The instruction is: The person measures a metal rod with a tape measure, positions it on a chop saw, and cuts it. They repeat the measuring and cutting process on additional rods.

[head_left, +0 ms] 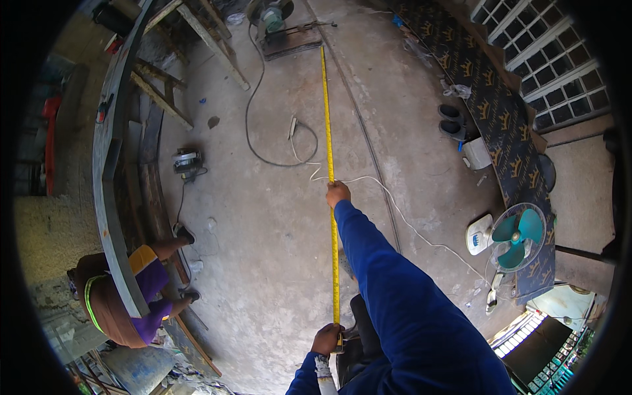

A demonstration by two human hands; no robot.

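A long yellow tape measure blade (334,276) runs straight away from me across the concrete floor. Its far end lies beside the base of a chop saw (272,20). Close to my body, my left hand (324,340) is closed around the tape measure case (340,342), which is mostly hidden by the fingers. My right hand (338,193) reaches forward on an outstretched arm and pinches the blade partway along. A white cord (368,178) passes by the right hand, and an extension socket (293,127) lies farther off.
On the left, a person (115,306) sits beside a long metal bar (105,178) and wooden trestles (214,43). A circular saw (187,161) rests on the floor. At right are a teal-bladed fan (517,237), dark slippers (452,122) and a black patterned sheet (490,108).
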